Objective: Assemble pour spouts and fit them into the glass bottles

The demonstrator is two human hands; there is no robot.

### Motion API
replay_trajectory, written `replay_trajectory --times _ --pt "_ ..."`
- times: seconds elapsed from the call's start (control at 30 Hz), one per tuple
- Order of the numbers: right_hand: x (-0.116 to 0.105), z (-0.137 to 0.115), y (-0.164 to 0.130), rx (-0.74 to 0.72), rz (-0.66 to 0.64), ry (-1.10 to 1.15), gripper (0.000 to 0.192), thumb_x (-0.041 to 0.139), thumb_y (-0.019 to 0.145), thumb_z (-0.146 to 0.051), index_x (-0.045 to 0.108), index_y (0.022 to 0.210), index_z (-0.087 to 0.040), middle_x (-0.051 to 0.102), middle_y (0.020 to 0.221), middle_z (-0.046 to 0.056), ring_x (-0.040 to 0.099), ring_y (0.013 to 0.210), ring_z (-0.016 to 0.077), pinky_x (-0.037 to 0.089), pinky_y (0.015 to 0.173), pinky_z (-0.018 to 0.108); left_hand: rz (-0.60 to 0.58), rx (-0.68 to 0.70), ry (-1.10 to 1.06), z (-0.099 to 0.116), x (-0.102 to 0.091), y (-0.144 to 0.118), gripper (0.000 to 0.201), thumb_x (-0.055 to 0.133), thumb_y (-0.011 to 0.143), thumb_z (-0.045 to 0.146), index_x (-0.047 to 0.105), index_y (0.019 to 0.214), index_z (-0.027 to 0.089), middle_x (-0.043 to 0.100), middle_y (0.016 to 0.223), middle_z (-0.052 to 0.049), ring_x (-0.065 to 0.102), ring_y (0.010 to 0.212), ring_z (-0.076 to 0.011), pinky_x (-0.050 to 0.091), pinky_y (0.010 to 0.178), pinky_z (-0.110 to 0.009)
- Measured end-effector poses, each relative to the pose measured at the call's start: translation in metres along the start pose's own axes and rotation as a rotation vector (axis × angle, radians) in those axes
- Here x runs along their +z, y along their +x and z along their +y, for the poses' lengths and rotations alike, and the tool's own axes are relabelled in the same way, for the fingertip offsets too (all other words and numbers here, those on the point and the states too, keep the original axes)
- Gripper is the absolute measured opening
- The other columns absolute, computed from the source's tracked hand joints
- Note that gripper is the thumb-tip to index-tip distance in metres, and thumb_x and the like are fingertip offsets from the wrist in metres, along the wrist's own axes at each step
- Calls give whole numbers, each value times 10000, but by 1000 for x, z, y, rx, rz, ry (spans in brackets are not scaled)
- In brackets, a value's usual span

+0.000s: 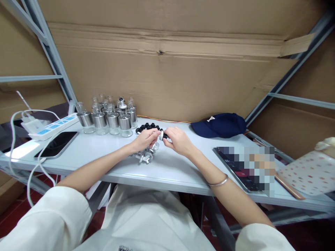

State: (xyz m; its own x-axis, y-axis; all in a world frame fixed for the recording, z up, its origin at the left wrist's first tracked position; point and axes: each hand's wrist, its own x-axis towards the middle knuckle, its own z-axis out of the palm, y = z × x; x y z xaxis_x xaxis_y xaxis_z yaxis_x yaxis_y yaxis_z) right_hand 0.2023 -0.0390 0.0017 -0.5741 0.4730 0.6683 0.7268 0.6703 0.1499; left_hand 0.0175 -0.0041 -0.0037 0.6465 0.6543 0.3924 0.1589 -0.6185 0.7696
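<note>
Near the middle of the white table, my left hand (pixel 146 138) and my right hand (pixel 180 141) meet, both closed. Between them is a silvery bottle pourer top (pixel 161 135), pinched by the left fingers. The right fingers grip a small black stopper (pixel 165 136) at its right end. Whether the two pieces are joined is too small to tell. Several loose silvery pourer parts (pixel 145 156) lie in a heap just below my left hand. A cluster of black stoppers (pixel 149 126) lies behind my hands, partly hidden by them.
Glass bottles with steel sleeves (pixel 113 120) stand at the back left; one carries a pourer top (pixel 122 104). A power strip (pixel 54 127), white cables and a phone (pixel 57 144) lie left. A navy cap (pixel 222 125), a partly blurred tablet (pixel 232 167) and a spotted pouch (pixel 309 172) are right.
</note>
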Motion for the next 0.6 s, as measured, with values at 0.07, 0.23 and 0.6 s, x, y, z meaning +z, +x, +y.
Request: replay_trajectory --times 0.07,0.23,0.6 --pt "1 -2 0 62 -24 65 137 409 850 -233 449 724 -194 545 642 24 459 586 148 313 586 257 8 13 -29 -2 1 1 489 308 846 612 360 630 176 379 484 62 377 421 -59 313 453 -197" --pt "1 -6 0 181 -56 240 201 343 870 -286 358 684 -214 465 571 -13 365 499 117 274 526 227 -19 -38 -175 -3 7 3 513 347 793 676 337 649 184 335 495 70 308 422 -49 279 410 -179" --pt "4 -17 3 384 -31 599 357 266 892 -453 346 641 -212 333 511 -49 299 465 95 260 494 229 114 90 179 5 5 -3 492 227 874 600 351 648 181 374 542 46 361 485 -76 290 487 -209"
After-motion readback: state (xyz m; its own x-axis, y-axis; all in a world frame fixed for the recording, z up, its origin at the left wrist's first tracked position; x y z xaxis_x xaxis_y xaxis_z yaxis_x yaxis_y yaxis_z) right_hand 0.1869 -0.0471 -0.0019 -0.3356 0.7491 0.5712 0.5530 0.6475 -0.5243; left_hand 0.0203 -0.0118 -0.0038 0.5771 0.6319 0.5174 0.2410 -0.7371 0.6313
